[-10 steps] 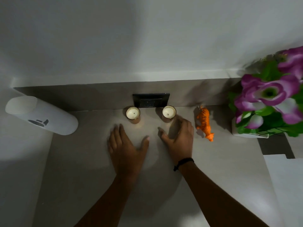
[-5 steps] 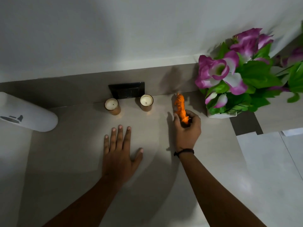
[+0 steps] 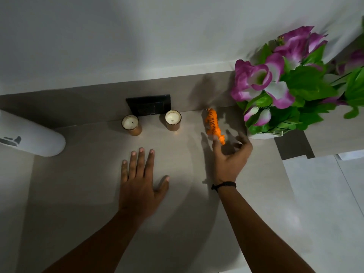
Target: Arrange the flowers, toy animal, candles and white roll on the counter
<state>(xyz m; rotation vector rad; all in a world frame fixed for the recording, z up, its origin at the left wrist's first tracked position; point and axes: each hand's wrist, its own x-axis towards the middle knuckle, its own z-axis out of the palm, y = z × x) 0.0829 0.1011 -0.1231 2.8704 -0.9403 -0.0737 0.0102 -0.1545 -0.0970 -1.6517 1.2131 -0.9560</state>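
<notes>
Toy tiger (image 3: 212, 123): orange with black stripes, it stood on the counter (image 3: 177, 194) close to the back wall, between the right candle and the flowers, its head pointing toward the person.
Right hand (image 3: 230, 156): it was spread apart just in front of the tiger's head, thumb on one side and fingers on the other; the fingertips were blurred, so whether any of them touched the toy could not be told, but nothing was clamped.
Left hand (image 3: 139, 180): it lay flat on the counter, palm down, fingers splayed, holding nothing, well apart from every object.
Candles: the left candle (image 3: 131, 124) and the right candle (image 3: 173, 119), both in copper-coloured holders, stood upright side by side against the back wall, one at each lower corner of a black switch plate (image 3: 149, 104).
Flowers (image 3: 285, 81): purple and white artificial blooms with green leaves sat in a white pot (image 3: 264, 134) on the right end of the counter, near the tiger but apart from it.
White roll (image 3: 29, 133): it lay on its side at the far left edge, partly out of view, well apart from the candles.
Progress: the candles looked placed as a pair and the tiger appeared set in line with them; judging by position, the flowers and the roll sat out at the ends and probably remained to be drawn in.
</notes>
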